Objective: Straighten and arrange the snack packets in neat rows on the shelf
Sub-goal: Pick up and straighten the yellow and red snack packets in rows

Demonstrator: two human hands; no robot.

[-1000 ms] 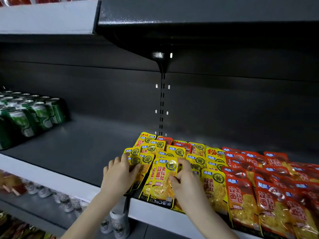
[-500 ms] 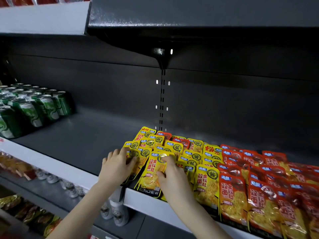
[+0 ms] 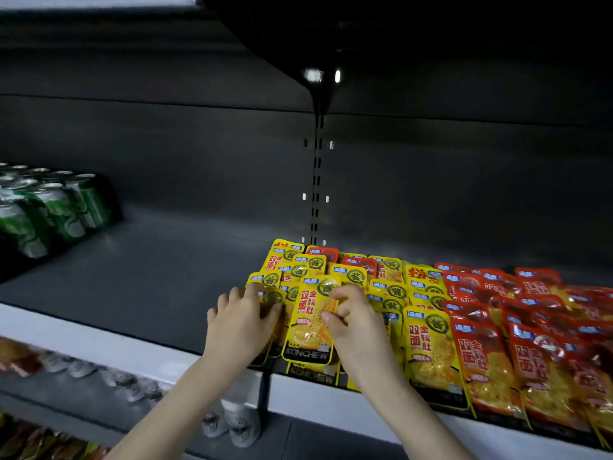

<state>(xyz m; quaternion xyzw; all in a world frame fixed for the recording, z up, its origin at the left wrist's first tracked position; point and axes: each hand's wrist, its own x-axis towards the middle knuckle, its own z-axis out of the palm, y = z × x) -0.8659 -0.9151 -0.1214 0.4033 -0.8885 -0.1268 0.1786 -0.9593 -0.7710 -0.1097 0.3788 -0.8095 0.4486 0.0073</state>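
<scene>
Packets of yellow snacks (image 3: pixel 335 280) lay in overlapping rows on the dark shelf (image 3: pixel 149 273), with red packets (image 3: pixel 530 327) just beside them to the right and green cans (image 3: pixel 49 207) well apart at the far left. The right hand (image 3: pixel 355 327) pinched the right edge of the front yellow packet (image 3: pixel 310 323) between thumb and curled fingers. The left hand (image 3: pixel 242 323) rested open, fingers spread, on the leftmost yellow stack, gripping nothing.
</scene>
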